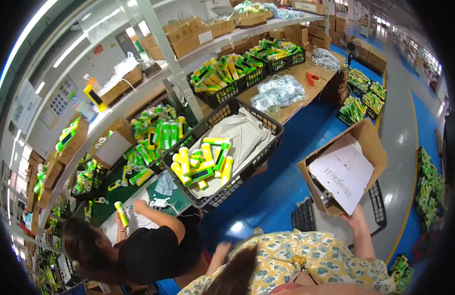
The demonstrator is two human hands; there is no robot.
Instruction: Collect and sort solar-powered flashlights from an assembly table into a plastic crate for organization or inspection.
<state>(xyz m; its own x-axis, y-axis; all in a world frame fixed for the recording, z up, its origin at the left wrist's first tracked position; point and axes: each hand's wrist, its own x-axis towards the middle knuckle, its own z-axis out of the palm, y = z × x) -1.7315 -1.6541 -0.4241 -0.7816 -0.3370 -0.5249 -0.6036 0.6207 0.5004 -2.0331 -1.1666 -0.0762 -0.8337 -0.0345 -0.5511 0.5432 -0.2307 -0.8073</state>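
My right hand (356, 219) is closed at the near edge of an open cardboard box (377, 142), beside the lower corner of a white printed sheet (341, 172) that lies tilted in the box's mouth. Under the box sits a black plastic crate (379, 206) with a pale lining. Low in the middle, near my floral top, my left hand (221, 250) hangs away from the goods; its fingers are too blurred to read. Ahead, a larger black crate (247, 179) holds several green-and-yellow flashlights (203, 162) on a crumpled pale liner (242, 130).
At left a co-worker in black holds a flashlight (121, 214) over a green worktop (176, 201). Crates full of flashlights (227, 69) and bagged clear parts (279, 92) stand on the far bench, with shelves above. More loaded crates (353, 109) line the blue floor at right.
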